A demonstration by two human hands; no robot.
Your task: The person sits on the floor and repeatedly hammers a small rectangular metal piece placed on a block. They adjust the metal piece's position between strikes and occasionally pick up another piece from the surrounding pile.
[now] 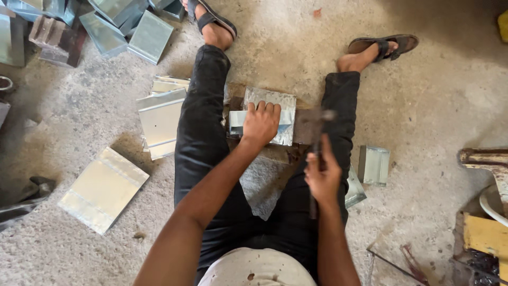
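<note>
I sit on the concrete floor with my legs spread. My left hand [260, 123] presses flat on a folded sheet-metal piece [273, 100] that lies on a dark iron block [307, 127] between my legs. My right hand [323, 177] grips the handle of a hammer [319, 139]. Its blurred head hangs over the block just right of the metal piece.
Flat and folded metal sheets lie left of my leg [161, 119], at the lower left [103, 189] and piled at the top left [127, 26]. A small metal box [374, 165] sits to the right. A yellow board [484, 238] and rusty beam [487, 159] are at the right edge.
</note>
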